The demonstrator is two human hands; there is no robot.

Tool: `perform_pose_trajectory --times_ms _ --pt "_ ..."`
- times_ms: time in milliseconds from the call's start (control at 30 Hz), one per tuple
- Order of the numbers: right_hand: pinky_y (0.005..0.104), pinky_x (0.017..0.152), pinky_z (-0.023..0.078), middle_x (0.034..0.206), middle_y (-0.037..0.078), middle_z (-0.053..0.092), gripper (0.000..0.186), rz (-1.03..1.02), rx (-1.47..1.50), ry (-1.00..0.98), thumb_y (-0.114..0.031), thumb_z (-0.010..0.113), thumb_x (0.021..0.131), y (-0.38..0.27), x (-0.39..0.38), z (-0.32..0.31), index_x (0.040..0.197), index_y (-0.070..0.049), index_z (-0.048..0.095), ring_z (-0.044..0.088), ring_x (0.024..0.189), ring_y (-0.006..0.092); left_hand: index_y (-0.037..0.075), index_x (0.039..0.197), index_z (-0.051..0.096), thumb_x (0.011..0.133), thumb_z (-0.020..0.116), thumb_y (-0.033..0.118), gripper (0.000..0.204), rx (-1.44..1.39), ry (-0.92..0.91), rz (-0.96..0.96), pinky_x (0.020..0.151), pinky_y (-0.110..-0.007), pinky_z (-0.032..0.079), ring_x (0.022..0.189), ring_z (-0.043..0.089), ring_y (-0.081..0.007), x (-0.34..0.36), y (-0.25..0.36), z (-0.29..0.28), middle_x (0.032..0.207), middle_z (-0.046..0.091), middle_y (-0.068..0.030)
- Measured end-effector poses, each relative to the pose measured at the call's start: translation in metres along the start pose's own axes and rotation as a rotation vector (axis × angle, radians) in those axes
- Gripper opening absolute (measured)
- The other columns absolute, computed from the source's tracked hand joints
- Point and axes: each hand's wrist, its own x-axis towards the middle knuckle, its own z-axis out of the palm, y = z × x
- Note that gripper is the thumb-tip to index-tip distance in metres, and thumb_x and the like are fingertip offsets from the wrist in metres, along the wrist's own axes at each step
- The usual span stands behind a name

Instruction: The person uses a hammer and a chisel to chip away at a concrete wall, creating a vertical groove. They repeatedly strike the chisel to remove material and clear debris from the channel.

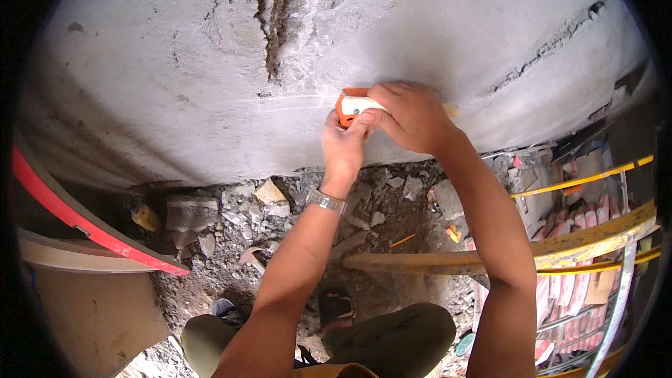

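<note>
My left hand (344, 145) grips a small orange-and-white hand tool (354, 108) against the grey plastered wall (175, 63), its thumb on the front of the tool. My right hand (413, 115) is closed on the same tool from the right, with its fingers curled over the top and partly hidden. The tool sits on faint horizontal lines on the wall. Above it and to its left runs a rough vertical groove (271, 21); a diagonal groove (539, 49) is farther right.
Broken rubble (259, 217) covers the floor below. A red level (91, 231) leans at left above a board (91, 308). Yellow rails (581, 245) and a pale pipe (612, 308) cross the right side, over stacked pinkish packages (577, 287).
</note>
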Motion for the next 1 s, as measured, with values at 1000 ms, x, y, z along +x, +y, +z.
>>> perform_pose_trajectory --times_ms 1000 --pt "0.0446 0.069 0.048 0.076 0.019 0.059 0.051 0.76 0.698 0.643 -0.05 0.043 0.107 0.035 -0.075 0.097 0.103 -0.001 0.057 0.061 0.071 0.0341 -0.002 0.119 0.056 0.097 0.072 0.03 0.042 0.076 -0.033 -0.017 0.084 -0.038 0.063 0.091 0.071 -0.0209 0.004 -0.001 -0.007 0.109 0.067 -0.0111"
